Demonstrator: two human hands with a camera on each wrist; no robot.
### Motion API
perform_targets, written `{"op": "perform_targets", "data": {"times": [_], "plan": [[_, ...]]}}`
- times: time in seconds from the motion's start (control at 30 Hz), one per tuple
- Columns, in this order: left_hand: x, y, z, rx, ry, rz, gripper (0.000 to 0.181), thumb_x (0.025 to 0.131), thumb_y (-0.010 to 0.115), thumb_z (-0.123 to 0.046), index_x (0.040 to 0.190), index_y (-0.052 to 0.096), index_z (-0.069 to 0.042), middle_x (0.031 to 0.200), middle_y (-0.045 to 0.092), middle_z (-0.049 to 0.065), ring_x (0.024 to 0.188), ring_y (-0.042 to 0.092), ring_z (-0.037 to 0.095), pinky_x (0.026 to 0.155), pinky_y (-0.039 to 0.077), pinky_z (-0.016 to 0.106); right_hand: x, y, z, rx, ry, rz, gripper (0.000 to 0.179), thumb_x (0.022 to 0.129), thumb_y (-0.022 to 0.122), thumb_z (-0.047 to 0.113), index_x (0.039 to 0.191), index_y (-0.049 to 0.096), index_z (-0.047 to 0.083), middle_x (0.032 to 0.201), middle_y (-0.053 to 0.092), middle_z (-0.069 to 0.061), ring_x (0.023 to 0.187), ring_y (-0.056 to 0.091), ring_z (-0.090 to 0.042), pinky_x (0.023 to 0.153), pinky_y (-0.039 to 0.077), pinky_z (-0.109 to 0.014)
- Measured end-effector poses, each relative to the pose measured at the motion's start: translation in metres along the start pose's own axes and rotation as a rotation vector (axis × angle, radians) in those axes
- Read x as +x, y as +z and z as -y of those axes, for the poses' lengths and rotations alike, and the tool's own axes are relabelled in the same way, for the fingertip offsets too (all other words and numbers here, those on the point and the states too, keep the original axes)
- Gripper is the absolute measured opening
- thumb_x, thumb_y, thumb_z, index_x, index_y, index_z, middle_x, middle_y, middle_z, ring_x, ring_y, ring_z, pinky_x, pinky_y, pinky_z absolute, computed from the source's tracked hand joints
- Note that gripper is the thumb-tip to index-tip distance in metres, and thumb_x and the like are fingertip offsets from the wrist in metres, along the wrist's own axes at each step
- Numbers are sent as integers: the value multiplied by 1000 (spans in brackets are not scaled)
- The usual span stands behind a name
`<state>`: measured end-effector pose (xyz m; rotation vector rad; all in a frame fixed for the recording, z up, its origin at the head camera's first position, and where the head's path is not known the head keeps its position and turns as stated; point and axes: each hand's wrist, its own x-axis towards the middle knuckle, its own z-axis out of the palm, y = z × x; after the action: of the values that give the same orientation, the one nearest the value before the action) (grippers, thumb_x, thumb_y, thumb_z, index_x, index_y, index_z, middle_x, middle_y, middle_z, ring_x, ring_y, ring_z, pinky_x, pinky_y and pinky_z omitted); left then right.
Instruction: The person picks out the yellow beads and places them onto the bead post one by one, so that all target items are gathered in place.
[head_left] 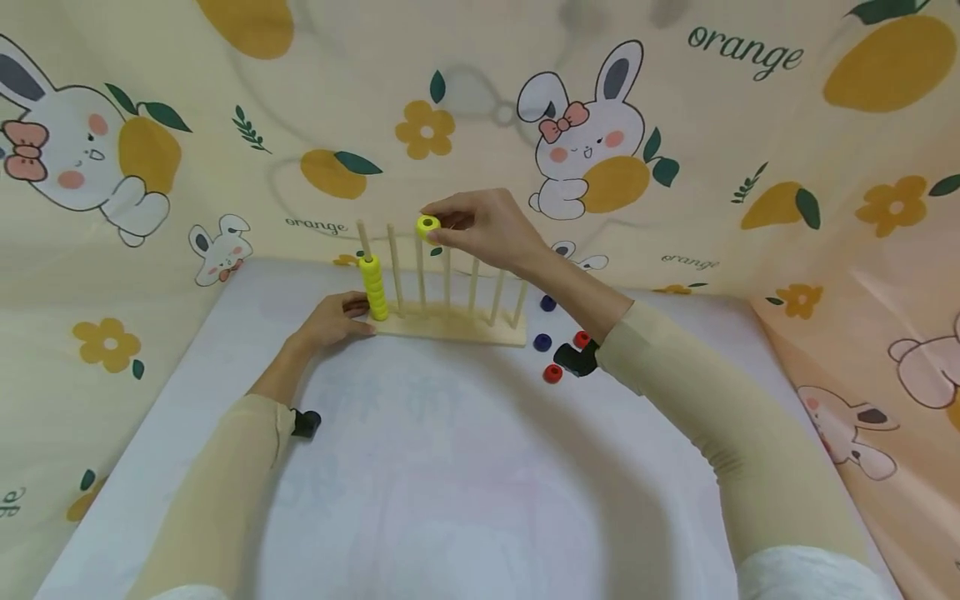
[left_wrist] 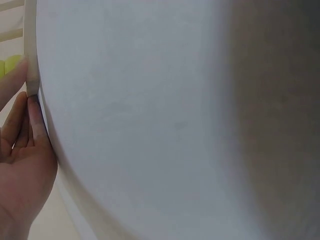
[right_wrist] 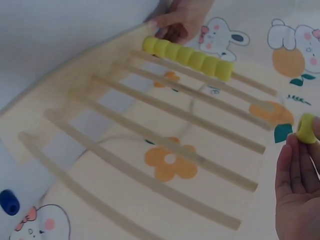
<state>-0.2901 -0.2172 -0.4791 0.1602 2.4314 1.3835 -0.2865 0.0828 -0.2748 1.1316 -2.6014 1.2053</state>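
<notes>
A wooden peg stand (head_left: pixel 457 329) with a row of upright pegs stands toward the back of the table. Several yellow beads (head_left: pixel 374 289) are stacked on its leftmost peg, whose bare tip rises above them. My left hand (head_left: pixel 332 322) holds the left end of the base, thumb at the front edge and fingers round the end. Between thumb and fingertips, my right hand (head_left: pixel 487 227) pinches one yellow bead (head_left: pixel 427 226), its hole showing. That bead is up at peg-top height, overlapping the third peg in the head view. In the right wrist view the bead (right_wrist: pixel 306 129) is beyond the peg tips.
Right of the stand, dark blue beads (head_left: pixel 542 342) and red beads (head_left: pixel 552 373) lie loose on the white table (head_left: pixel 450 467), partly under the right forearm. A printed cloth (head_left: pixel 465 100) with rabbits and oranges hangs close behind the stand and along both sides.
</notes>
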Motion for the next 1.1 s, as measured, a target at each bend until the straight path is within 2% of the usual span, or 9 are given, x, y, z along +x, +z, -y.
{"op": "perform_targets", "data": {"times": [0.2,0.37,0.53,0.67,0.8,0.93,1.1], "plan": [[0,1,0,14,-6,-10,78,86,78,-10,150,36,3,152,41,20,139,42,33,118,33,42,14,6,4,33,-21,3,32,90,75,18,119,72,6,100,74,0,83,68,-4,76,58,-20],[3,0,2,18,-1,-12,77,86,78,-10,149,36,4,151,42,21,139,43,33,118,33,42,23,13,10,56,6,4,32,90,75,16,120,72,6,108,73,-2,89,68,-4,77,58,-19],[3,1,1,11,-11,-2,78,86,78,-10,150,35,4,152,42,21,139,42,34,118,33,42,32,21,15,16,11,10,33,91,73,18,122,71,7,110,73,-3,90,67,-3,80,56,-16],[0,-2,1,28,-12,-8,77,86,78,-11,150,36,3,152,42,20,139,42,33,118,32,42,44,28,14,15,16,22,33,92,73,21,122,71,8,108,73,0,89,66,-2,82,55,-15],[-3,-6,2,46,-6,-19,76,87,77,-10,150,36,4,151,42,21,138,42,34,118,32,43,56,35,10,64,34,32,33,91,73,21,122,71,8,107,74,0,90,67,-4,82,55,-17],[-1,-4,4,22,11,-7,76,86,77,-8,149,36,6,151,42,23,139,42,35,117,34,42,61,41,4,84,77,45,32,92,73,21,122,72,10,108,74,1,91,68,-4,83,56,-18],[2,-1,5,-1,16,1,77,86,78,-10,149,37,5,151,42,21,139,42,33,117,35,40,65,48,2,57,102,55,32,91,74,20,122,72,11,112,73,0,94,69,-6,82,56,-18]]}}
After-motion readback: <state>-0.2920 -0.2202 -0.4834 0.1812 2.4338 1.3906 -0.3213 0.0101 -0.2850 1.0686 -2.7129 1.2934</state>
